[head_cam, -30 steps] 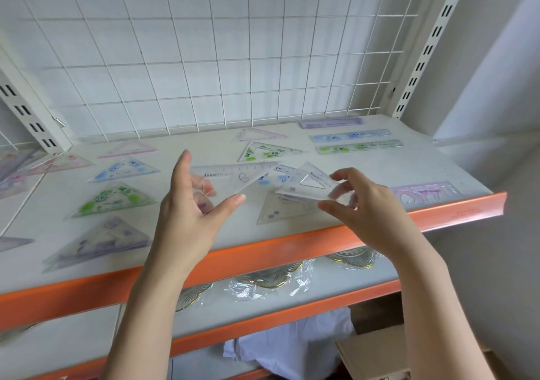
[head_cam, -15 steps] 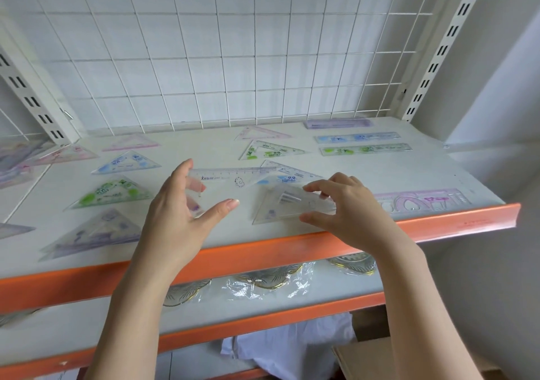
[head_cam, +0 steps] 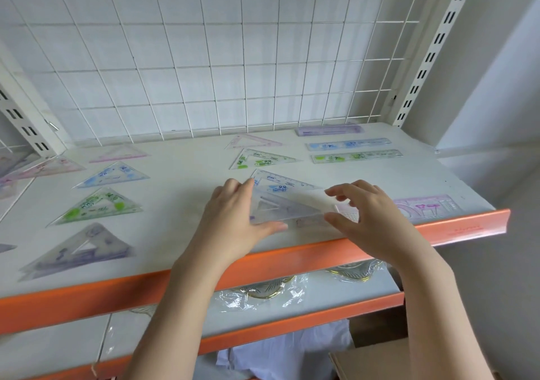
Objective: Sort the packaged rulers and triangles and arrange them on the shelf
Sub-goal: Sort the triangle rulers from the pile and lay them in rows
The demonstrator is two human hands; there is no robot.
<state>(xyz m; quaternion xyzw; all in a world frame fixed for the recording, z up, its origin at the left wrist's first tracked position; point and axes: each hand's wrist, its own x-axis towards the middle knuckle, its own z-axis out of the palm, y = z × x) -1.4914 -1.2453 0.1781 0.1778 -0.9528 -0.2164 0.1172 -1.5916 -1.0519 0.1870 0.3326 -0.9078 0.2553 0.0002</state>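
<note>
On a white shelf (head_cam: 187, 204) with an orange front lip, backed by a white wire grid panel (head_cam: 222, 58), a person's two hands frame a clear triangle (head_cam: 285, 208) lying flat near the front edge. Below, a lower shelf (head_cam: 336, 298) carries crinkled clear plastic bags (head_cam: 263, 295) with gold-rimmed items inside, and white cloth (head_cam: 286, 353) and a cardboard box (head_cam: 377, 362) show underneath. The left hand (head_cam: 233, 219) rests at the triangle's left corner, fingers straight along its edge and thumb stretched under its lower side, pressing rather than clasping. The right hand (head_cam: 368, 219) sits at the triangle's right tip, fingers loosely arched above it and thumb at the lower edge; whether it touches the plastic cannot be told. Just behind lies a blue-printed triangle (head_cam: 280, 182), then a green-printed triangle (head_cam: 263, 159) and a pink triangle (head_cam: 252, 141). To the left, a purple triangle (head_cam: 79, 251), a green triangle (head_cam: 96, 206), a blue triangle (head_cam: 112, 174) and a pale pink triangle (head_cam: 118, 154) run front to back. At the right rear, a purple ruler (head_cam: 328, 130), a blue ruler (head_cam: 349, 144) and a green ruler (head_cam: 356, 156) lie parallel; a pink stencil ruler (head_cam: 429, 207) sits at the front right.
</note>
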